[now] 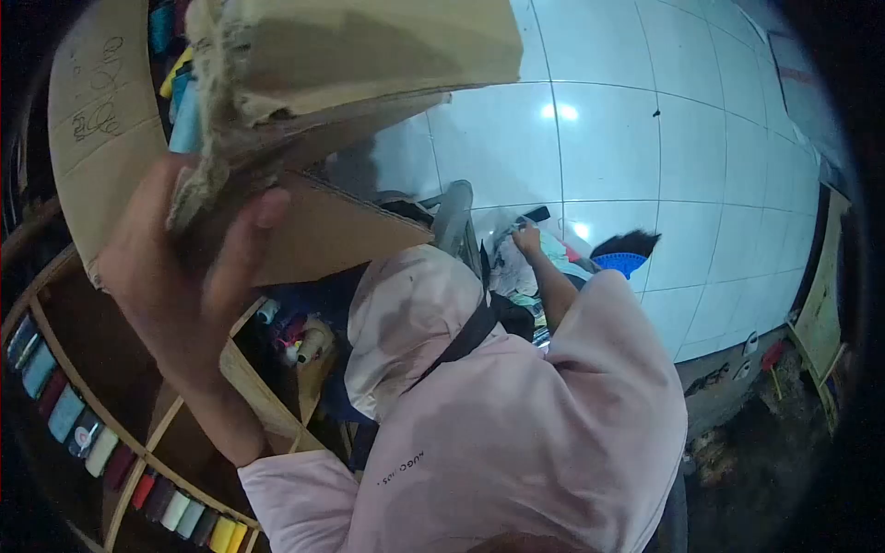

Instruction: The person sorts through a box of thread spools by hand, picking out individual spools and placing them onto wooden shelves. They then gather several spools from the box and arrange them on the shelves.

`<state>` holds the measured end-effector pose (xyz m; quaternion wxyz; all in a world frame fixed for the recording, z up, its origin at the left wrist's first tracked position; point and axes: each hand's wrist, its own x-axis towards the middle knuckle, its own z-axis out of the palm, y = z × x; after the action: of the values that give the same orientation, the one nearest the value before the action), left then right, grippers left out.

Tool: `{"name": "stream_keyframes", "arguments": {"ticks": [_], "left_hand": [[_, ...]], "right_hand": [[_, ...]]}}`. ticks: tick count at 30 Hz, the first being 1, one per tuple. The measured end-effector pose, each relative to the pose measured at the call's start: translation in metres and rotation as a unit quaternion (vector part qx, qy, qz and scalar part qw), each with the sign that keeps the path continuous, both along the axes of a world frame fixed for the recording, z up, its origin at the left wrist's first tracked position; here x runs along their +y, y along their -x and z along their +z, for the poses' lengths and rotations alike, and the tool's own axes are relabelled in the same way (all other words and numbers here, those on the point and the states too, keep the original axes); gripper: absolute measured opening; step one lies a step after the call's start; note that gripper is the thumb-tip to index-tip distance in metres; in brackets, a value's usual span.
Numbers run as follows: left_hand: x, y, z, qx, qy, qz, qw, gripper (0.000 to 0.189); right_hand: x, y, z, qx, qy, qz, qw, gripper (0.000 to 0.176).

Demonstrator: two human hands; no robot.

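My left hand [175,249] is raised at the left, its thumb and fingers closed around the torn, frayed edge of a brown cardboard box [369,46]. The box is tilted, its flaps hanging open, and one flap [97,138] carries handwriting. Lower down and further off, my right hand [527,240] is closed at the top of a crinkled, see-through plastic bag [510,267] with pale and coloured contents. A small dark object [536,215] shows beside that hand. My pink shirt hides part of the bag.
Wooden shelves [138,447] at the lower left hold rows of coloured thread spools [64,412]. More spools [185,115] show behind the cardboard. A blue broom head [619,264] with black bristles lies on the white tiled floor [608,147]. Dark, rough ground borders the tiles at the right.
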<state>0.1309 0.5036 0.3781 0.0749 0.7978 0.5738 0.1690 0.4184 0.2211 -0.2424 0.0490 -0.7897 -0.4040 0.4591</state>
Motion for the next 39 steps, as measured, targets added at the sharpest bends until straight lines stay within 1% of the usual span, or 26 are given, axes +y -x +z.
{"name": "stream_keyframes", "arguments": {"ticks": [1, 7, 9, 11, 13, 15, 16, 18, 19, 20, 21, 22, 23, 24, 25, 26, 28, 29, 30, 31, 33, 34, 36, 37, 38, 39], "left_hand": [[-0.001, -0.002, 0.001, 0.019, -0.005, -0.014, 1.000, 0.045], [-0.009, 0.004, -0.002, 0.061, -0.044, -0.039, 0.996, 0.047], [-0.008, 0.000, 0.001, 0.061, -0.040, -0.035, 0.997, 0.046], [-0.005, -0.011, 0.008, 0.108, -0.015, -0.024, 0.994, 0.051], [-0.004, -0.002, 0.007, 0.137, -0.063, -0.047, 0.987, 0.052], [-0.005, -0.003, 0.007, 0.099, -0.054, -0.051, 0.992, 0.049], [-0.005, -0.003, 0.004, 0.101, -0.066, -0.044, 0.992, 0.049], [-0.002, -0.007, -0.002, 0.067, -0.103, -0.053, 0.991, 0.039], [-0.002, -0.008, -0.001, 0.066, -0.114, -0.051, 0.990, 0.039], [-0.004, -0.009, 0.000, 0.053, -0.109, -0.045, 0.992, 0.041], [-0.006, -0.008, 0.001, 0.040, -0.101, -0.036, 0.993, 0.042], [-0.007, -0.008, -0.001, 0.041, -0.108, -0.029, 0.993, 0.042], [-0.006, -0.007, -0.005, 0.019, -0.123, -0.034, 0.992, 0.042], [-0.006, -0.006, -0.007, -0.003, -0.135, -0.040, 0.990, 0.041], [-0.007, -0.005, -0.008, -0.003, -0.144, -0.031, 0.989, 0.041], [-0.008, -0.004, -0.008, -0.005, -0.135, -0.024, 0.991, 0.041], [-0.011, -0.003, -0.002, -0.023, -0.073, -0.009, 0.997, 0.045], [-0.009, 0.003, 0.004, -0.028, -0.081, -0.006, 0.996, 0.045], [-0.007, 0.010, 0.011, -0.039, -0.006, -0.044, 0.998, 0.050], [-0.003, 0.018, 0.019, -0.051, 0.065, -0.080, 0.993, 0.056], [0.021, 0.052, 0.028, -0.067, 0.210, -0.131, 0.967, 0.060], [0.041, 0.074, 0.028, -0.045, 0.266, -0.149, 0.951, 0.058], [0.076, 0.119, 0.030, -0.070, 0.282, -0.018, 0.957, 0.050], [0.091, 0.141, 0.034, -0.092, 0.256, 0.024, 0.962, 0.049], [0.107, 0.165, 0.014, -0.027, 0.142, 0.069, 0.987, 0.048], [0.118, 0.189, 0.001, 0.036, 0.124, 0.082, 0.988, 0.046]], "right_hand": [[0.008, -0.002, -0.015, 0.040, -0.024, 0.027, 0.999, 0.047], [0.046, 0.002, -0.028, 0.072, 0.144, 0.047, 0.986, 0.043], [0.052, 0.008, -0.042, 0.044, 0.127, 0.244, 0.960, 0.033], [0.063, 0.021, -0.024, 0.014, 0.025, 0.270, 0.962, 0.031], [0.089, 0.044, 0.009, 0.005, -0.060, 0.026, 0.998, 0.033], [0.136, 0.042, 0.027, -0.030, -0.216, 0.000, 0.976, 0.032], [0.167, 0.036, 0.033, 0.082, -0.159, -0.129, 0.975, 0.034], [0.227, 0.012, 0.043, 0.068, -0.259, -0.176, 0.947, 0.029], [0.261, 0.002, 0.080, 0.111, -0.252, -0.227, 0.934, 0.031], [0.292, 0.002, 0.120, 0.157, -0.318, -0.309, 0.882, 0.034], [0.327, -0.011, 0.124, 0.158, -0.421, -0.343, 0.825, 0.032], [0.365, -0.008, 0.181, 0.218, -0.465, -0.449, 0.732, 0.028], [0.393, -0.037, 0.199, 0.275, -0.467, -0.437, 0.718, 0.031], [0.422, -0.030, 0.289, 0.313, -0.412, -0.541, 0.663, 0.037], [0.450, -0.042, 0.333, 0.338, -0.458, -0.544, 0.616, 0.039], [0.474, -0.054, 0.381, 0.396, -0.497, -0.483, 0.602, 0.040], [0.472, -0.001, 0.534, 0.370, -0.611, -0.372, 0.593, 0.037], [0.475, 0.014, 0.583, 0.381, -0.667, -0.289, 0.571, 0.034], [0.480, 0.027, 0.617, 0.326, -0.730, -0.159, 0.579, 0.032], [0.485, 0.043, 0.649, 0.166, -0.796, -0.004, 0.582, 0.028], [0.495, 0.082, 0.701, -0.125, -0.843, 0.248, 0.461, 0.025], [0.500, 0.104, 0.719, -0.240, -0.825, 0.354, 0.368, 0.026], [0.504, 0.184, 0.706, 0.102, -0.675, 0.472, 0.558, 0.027], [0.506, 0.224, 0.699, 0.248, -0.576, 0.456, 0.631, 0.030], [0.502, 0.254, 0.699, 0.109, -0.627, 0.577, 0.511, 0.027], [0.499, 0.274, 0.672, 0.105, -0.510, 0.676, 0.521, 0.029]]}}
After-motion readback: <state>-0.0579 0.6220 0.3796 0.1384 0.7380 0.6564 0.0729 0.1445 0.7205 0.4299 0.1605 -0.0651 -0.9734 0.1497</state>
